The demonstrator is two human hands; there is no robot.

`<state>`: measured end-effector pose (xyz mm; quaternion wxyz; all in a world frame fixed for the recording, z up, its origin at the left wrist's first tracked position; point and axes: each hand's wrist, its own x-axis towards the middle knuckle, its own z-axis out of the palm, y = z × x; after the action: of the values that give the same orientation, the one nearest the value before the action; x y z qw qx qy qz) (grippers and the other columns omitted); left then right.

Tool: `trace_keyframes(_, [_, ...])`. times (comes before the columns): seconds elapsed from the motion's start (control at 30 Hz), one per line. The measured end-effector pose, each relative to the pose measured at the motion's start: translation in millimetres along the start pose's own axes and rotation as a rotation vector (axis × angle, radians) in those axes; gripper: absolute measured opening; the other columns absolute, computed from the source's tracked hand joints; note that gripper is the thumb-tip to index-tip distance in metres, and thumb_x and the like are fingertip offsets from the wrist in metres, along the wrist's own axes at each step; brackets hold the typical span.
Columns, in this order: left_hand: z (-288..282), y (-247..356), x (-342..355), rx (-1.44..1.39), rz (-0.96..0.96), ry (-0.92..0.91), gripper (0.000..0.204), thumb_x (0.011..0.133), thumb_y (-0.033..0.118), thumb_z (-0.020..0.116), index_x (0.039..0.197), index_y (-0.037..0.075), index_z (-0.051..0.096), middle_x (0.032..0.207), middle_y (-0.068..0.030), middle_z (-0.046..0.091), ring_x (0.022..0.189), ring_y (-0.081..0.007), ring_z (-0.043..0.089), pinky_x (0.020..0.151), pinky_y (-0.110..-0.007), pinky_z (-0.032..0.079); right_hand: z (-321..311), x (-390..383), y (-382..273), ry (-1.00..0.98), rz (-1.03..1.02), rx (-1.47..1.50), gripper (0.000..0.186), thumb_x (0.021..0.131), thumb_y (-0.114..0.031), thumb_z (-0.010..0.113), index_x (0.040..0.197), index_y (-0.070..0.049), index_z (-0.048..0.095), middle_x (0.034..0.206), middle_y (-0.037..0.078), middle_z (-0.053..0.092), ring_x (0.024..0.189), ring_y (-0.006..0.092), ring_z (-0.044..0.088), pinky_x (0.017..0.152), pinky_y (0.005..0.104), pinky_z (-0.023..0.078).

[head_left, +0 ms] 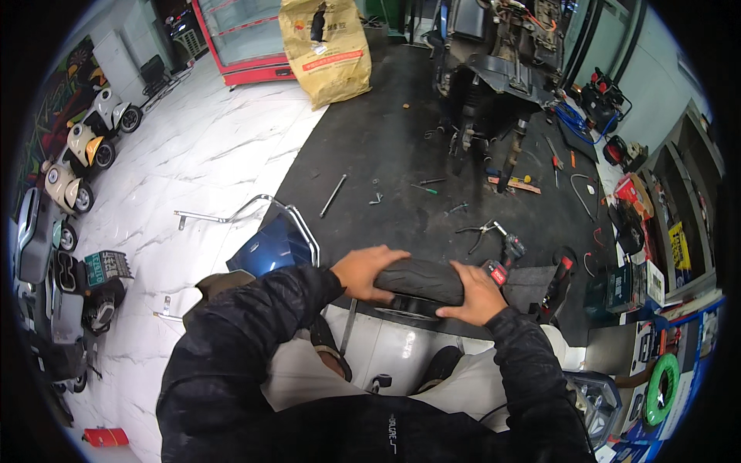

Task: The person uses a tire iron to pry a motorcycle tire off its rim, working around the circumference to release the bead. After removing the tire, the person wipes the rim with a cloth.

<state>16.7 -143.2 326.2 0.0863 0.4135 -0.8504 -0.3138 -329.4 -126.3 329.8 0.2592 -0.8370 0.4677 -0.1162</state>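
Between my knees stands a black scooter tyre (421,279), its grooved tread turned up toward me. My left hand (367,272) grips its left side, thumb below and fingers over the top. On the opposite side my right hand (474,293) wraps round the tyre the same way. The lower part of the tyre and any rim inside it are mostly hidden. Just beyond my right hand lies a red and black cordless power tool (505,251), with pliers (477,231) beside it.
A stripped scooter frame (494,85) stands ahead on the dark mat. A blue body panel (270,245) and a bent chrome rail (297,220) lie to my left. Loose tools, including a long metal bar (333,195), are scattered ahead. Shelves and boxes (617,289) line the right.
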Motion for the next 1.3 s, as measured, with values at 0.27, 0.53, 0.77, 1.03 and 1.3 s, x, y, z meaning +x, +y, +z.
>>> trace_keyframes(0.27, [45.6,-34.2,2.5,-0.006,0.023,-0.065,0.102,0.08,0.031,0.096,0.166,0.013,0.044,0.146,-0.0204,0.064,0.134,-0.0426,0.065,0.113,-0.049,0.053,33.5,0.8,10.6,-0.041,-0.161,-0.11,0.098,0.078,-0.044,0.095,0.162,-0.017,0.052,0.137,0.016,0.067,0.13,0.0387,0.068,0.108,0.0522,0.052])
trace_keyframes(0.53, [53.1,-48.9,0.2,0.109,-0.075,0.009,0.094,0.077,0.032,0.093,0.158,0.013,0.049,0.139,-0.021,0.07,0.127,-0.0428,0.07,0.106,-0.052,0.057,58.3,15.3,18.7,0.11,-0.173,-0.188,0.092,0.08,-0.045,0.093,0.159,-0.015,0.055,0.128,0.015,0.07,0.122,0.0401,0.071,0.103,0.0512,0.054])
trace_keyframes(0.77, [-22.7,9.0,15.7,0.418,-0.121,0.032,0.091,0.067,0.033,0.092,0.149,0.011,0.061,0.12,-0.0198,0.08,0.111,-0.0426,0.077,0.097,-0.051,0.061,2.6,23.9,-22.6,0.133,-0.048,-0.137,0.09,0.079,-0.043,0.095,0.155,-0.012,0.059,0.136,0.015,0.072,0.126,0.0386,0.071,0.103,0.0514,0.056])
trace_keyframes(1.03, [-145.9,113.0,-51.4,0.318,0.362,0.612,0.089,0.057,0.016,0.094,0.141,0.005,0.07,0.127,-0.015,0.076,0.109,-0.0381,0.071,0.099,-0.046,0.055,-109.6,-24.9,-76.3,0.756,-0.409,-0.093,0.084,0.061,-0.027,0.103,0.135,-0.002,0.075,0.123,0.022,0.077,0.109,0.0397,0.079,0.094,0.0447,0.063])
trace_keyframes(1.3, [-87.1,73.5,-10.0,0.096,0.38,0.307,0.111,0.071,0.049,0.103,0.161,0.008,0.054,0.159,-0.0233,0.057,0.144,-0.0444,0.058,0.123,-0.057,0.043,-77.7,-9.3,-67.1,0.129,-0.073,0.114,0.132,0.066,-0.053,0.105,0.169,-0.001,0.041,0.154,0.03,0.06,0.142,0.0469,0.062,0.119,0.0512,0.05])
